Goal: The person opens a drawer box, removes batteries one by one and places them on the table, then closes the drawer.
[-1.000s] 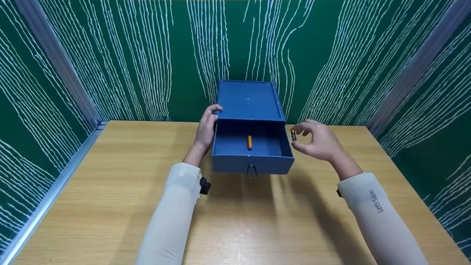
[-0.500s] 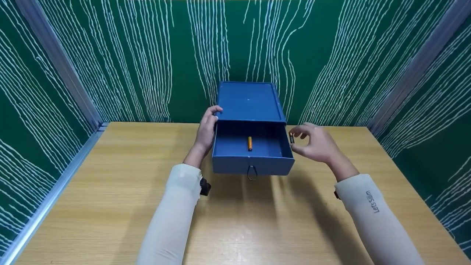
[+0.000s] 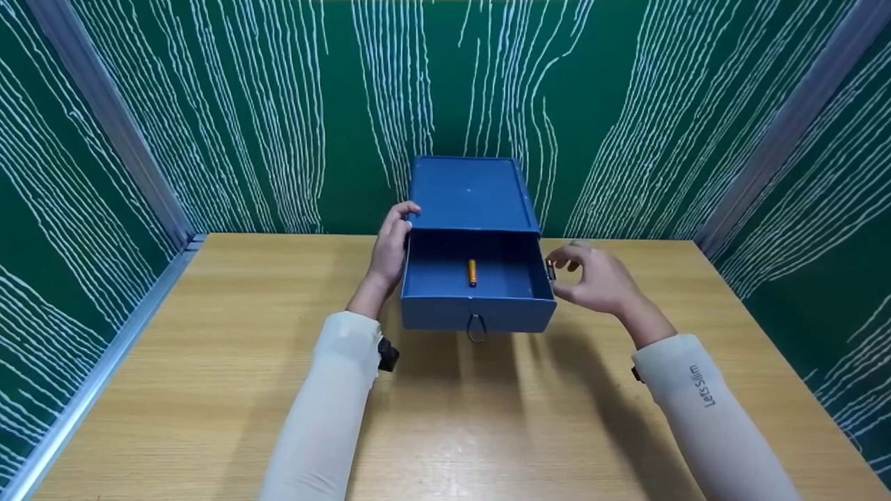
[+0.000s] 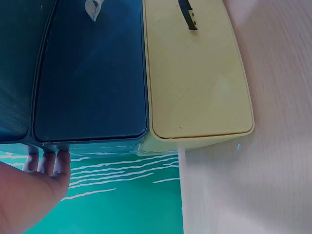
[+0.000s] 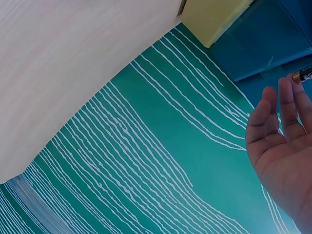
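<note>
A blue drawer cabinet (image 3: 466,193) stands at the back of the table, its top drawer (image 3: 445,314) pulled out. An orange battery (image 3: 472,273) lies on the drawer floor. Just outside the drawer's right wall, my right hand (image 3: 604,280) pinches a dark battery (image 3: 550,270) between thumb and fingertips. Its copper-coloured end shows in the right wrist view, where the battery (image 5: 306,74) runs off the edge. My left hand (image 3: 390,252) rests on the cabinet's left side, fingertips at the top edge; in the left wrist view its fingers (image 4: 47,163) touch the side wall.
Below the open drawer are a closed blue drawer (image 4: 92,73) and a yellow drawer (image 4: 195,78). A loop pull (image 3: 476,327) hangs from the open drawer's front. The wooden table (image 3: 445,431) is bounded by green walls (image 3: 341,125) with white lines.
My right hand has come slightly nearer and left with the dark battery, closer to the drawer's right wall. The left hand, drawer and orange battery stay in place.
</note>
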### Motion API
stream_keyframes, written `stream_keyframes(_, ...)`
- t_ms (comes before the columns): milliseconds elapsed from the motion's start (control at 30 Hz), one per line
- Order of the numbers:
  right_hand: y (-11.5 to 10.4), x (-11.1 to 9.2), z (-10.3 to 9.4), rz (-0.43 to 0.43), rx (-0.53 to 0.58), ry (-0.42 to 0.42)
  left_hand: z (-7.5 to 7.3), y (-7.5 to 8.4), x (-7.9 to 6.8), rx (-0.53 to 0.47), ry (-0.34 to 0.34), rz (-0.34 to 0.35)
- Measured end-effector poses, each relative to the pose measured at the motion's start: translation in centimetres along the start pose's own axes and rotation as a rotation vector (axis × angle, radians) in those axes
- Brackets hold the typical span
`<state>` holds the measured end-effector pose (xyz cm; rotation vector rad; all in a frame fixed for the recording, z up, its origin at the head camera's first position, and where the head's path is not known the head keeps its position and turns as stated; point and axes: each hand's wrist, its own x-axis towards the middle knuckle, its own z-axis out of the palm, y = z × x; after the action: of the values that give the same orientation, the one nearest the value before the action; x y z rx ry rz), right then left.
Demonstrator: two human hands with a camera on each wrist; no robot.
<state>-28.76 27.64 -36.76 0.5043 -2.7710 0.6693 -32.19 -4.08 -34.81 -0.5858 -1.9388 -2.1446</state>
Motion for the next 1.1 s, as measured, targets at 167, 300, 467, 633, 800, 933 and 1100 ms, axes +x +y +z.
stream_keyframes(167,0.1,0.0,0.1,-0.012,-0.014,-0.008,0.0,0.0,0.0,-0.019,0.000,0.006)
stream_keyframes(300,0.3,-0.2,0.2,-0.028,-0.022,-0.014,0.0,-0.5,0.3,-0.031,0.010,0.020)
stream_keyframes(467,0.5,-0.3,0.4,-0.018,-0.026,-0.028,-0.3,-1.9,0.9,-0.028,0.016,0.025)
stream_keyframes(633,0.7,-0.4,0.9,-0.006,-0.025,-0.035,-0.4,-2.6,1.1,-0.013,0.035,0.044)
stream_keyframes(800,1.1,-0.5,1.3,-0.003,-0.028,-0.029,0.0,-0.9,0.3,-0.026,0.014,0.018)
stream_keyframes(933,1.1,-0.5,1.4,-0.001,-0.026,-0.029,0.0,-0.3,0.1,-0.032,0.005,0.009)
stream_keyframes(1100,1.2,-0.6,1.6,0.021,-0.027,-0.022,-0.3,-1.3,0.7,-0.043,0.013,0.027)
